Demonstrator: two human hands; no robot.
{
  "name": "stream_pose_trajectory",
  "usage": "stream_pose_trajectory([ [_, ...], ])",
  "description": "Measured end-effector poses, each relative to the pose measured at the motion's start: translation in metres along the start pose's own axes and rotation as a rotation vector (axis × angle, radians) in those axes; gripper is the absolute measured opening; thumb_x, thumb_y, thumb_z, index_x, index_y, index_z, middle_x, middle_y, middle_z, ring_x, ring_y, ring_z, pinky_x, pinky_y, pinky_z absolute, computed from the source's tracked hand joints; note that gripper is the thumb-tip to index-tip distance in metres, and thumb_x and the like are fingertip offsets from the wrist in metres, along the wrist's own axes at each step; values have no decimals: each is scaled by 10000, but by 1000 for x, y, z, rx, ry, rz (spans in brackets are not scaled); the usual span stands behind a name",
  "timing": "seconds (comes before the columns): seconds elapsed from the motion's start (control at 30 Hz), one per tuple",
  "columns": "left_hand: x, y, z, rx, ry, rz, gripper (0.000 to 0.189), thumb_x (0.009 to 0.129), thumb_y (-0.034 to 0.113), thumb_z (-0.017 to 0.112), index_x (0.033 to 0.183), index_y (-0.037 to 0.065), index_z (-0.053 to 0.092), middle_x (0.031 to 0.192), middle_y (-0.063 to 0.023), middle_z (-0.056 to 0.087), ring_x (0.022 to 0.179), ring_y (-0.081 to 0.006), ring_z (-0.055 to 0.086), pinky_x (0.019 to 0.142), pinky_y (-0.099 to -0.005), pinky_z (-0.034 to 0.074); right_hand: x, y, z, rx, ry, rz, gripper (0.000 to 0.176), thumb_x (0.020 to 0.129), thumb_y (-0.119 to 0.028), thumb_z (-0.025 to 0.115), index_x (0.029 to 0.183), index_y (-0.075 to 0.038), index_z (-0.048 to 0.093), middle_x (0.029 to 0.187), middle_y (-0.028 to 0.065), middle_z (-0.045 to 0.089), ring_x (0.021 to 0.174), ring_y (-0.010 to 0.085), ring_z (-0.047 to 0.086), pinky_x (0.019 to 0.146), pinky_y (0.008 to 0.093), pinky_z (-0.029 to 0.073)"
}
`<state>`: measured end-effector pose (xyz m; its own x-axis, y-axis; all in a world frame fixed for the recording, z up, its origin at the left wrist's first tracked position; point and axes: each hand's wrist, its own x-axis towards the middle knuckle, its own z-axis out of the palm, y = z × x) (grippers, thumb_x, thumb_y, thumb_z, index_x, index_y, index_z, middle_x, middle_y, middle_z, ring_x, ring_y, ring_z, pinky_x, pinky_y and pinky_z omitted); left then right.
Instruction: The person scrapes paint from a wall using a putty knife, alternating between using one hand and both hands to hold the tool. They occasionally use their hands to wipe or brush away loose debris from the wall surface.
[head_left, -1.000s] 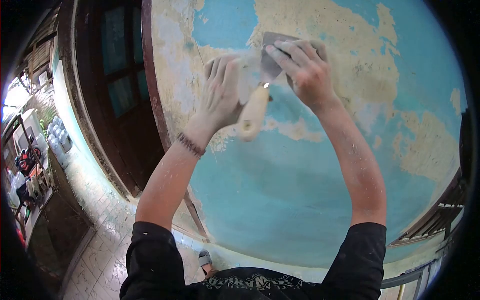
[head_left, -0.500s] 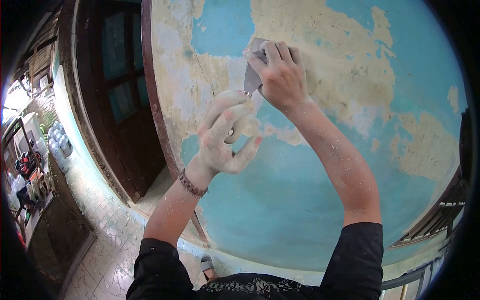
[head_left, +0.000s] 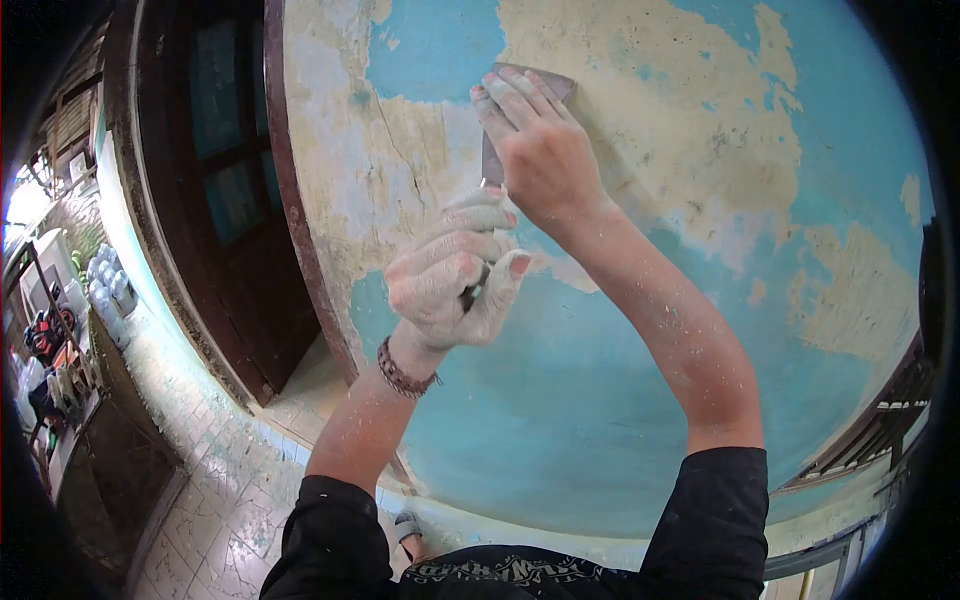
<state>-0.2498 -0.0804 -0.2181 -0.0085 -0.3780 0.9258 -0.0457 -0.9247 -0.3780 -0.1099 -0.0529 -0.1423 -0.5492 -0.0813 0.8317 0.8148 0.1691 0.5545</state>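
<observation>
A scraper [head_left: 492,163] with a wide grey metal blade lies against the peeling wall [head_left: 600,400]. My left hand [head_left: 445,280], coated in pale dust, is closed around its handle below the blade; the fingers hide most of the handle. Over the blade, my right hand [head_left: 548,160] lies with its fingers stretched out flat, pressing it to the wall. Its thumb is out of sight. Bare cream plaster [head_left: 680,110] surrounds the blade, with patches of blue paint [head_left: 435,50] above and to the right.
Left of the wall stands a dark wooden door [head_left: 225,200] in a brown frame [head_left: 290,190]. Paint flakes dot the tiled floor [head_left: 220,510]. A cluttered cabinet [head_left: 125,450] and plastic bottles [head_left: 110,280] are at far left. A slatted window [head_left: 880,430] is at lower right.
My right hand has gone from gripping the blade's edge to lying flat across it. The left fingers have closed further around the handle, and the scraper has shifted slightly up and left.
</observation>
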Motion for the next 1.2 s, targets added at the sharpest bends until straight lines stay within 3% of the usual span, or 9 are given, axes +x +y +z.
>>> stream_pose_trajectory([
  [0.27, 14, -10, 8, -33, 199, -99, 389, 843, -117, 595, 583, 15, 338, 592, -100, 556, 631, -240, 643, 759, -483, 562, 25, 7, 2, 43, -60, 55, 404, 844, -93, 514, 1223, 13, 605, 1266, 165, 601, 1253, 319, 516, 1081, 406, 400],
  [0.33, 4, -2, 4, -52, 220, -191, 388, 847, -121, 585, 584, 14, 333, 591, -99, 553, 616, -231, 635, 752, -481, 562, 14, 0, 1, 15, 3, 34, 354, 833, -115, 529, 1124, 43, 655, 1152, 180, 647, 1183, 297, 566, 1076, 390, 395],
  [0.4, 0, 0, 1, -13, 108, -108, 278, 932, -25, 480, 657, -67, 489, 668, -163, 628, 728, -233, 649, 767, -489, 553, 8, -1, 6, 26, 33, 33, 356, 827, -112, 531, 1123, 42, 655, 1136, 181, 651, 1166, 301, 576, 1068, 392, 401],
  [0.53, 22, -14, 2, -17, 172, -157, 288, 929, -29, 467, 644, -57, 492, 631, -148, 610, 676, -229, 635, 764, -490, 554, 36, 11, 8, 116, 62, 94, 367, 819, -84, 531, 1156, -8, 653, 1209, 156, 636, 1196, 321, 563, 1055, 417, 423],
  [0.63, 27, -20, 3, -86, 258, -38, 360, 826, -164, 512, 599, 15, 297, 586, -139, 555, 574, -203, 593, 721, -452, 565, 36, 11, 6, 97, 58, 68, 360, 803, -106, 537, 1111, 38, 658, 1135, 182, 653, 1154, 309, 585, 1056, 400, 411],
  [0.73, 8, -1, 3, -48, 214, -148, 362, 826, -165, 510, 595, 15, 296, 581, -132, 552, 567, -181, 580, 731, -453, 567, 4, -3, 8, 72, 107, 47, 324, 798, -101, 539, 1068, 23, 668, 1121, 168, 661, 1147, 305, 588, 1031, 397, 428],
  [0.83, 12, -6, 4, -38, 142, -53, 260, 895, -54, 458, 647, -73, 532, 643, -120, 618, 628, -179, 601, 750, -418, 553, 16, 5, 12, 99, 141, 61, 322, 793, -96, 540, 1065, 10, 673, 1115, 159, 665, 1149, 303, 587, 1030, 402, 429],
  [1.03, 41, -19, 4, -80, 289, -238, 261, 903, -26, 484, 656, -72, 554, 666, -145, 652, 593, -114, 575, 711, -354, 557, 51, 21, 8, 162, 95, 112, 300, 805, -90, 537, 1053, 7, 674, 1122, 160, 664, 1138, 303, 591, 1027, 393, 432],
  [1.2, 29, 1, 5, 40, 169, -108, 278, 895, -58, 461, 629, -63, 541, 658, -156, 650, 568, -109, 557, 705, -347, 550, 24, 12, 13, 123, 195, 59, 242, 793, -79, 542, 982, -6, 676, 1072, 154, 668, 1101, 318, 599, 971, 392, 458],
])
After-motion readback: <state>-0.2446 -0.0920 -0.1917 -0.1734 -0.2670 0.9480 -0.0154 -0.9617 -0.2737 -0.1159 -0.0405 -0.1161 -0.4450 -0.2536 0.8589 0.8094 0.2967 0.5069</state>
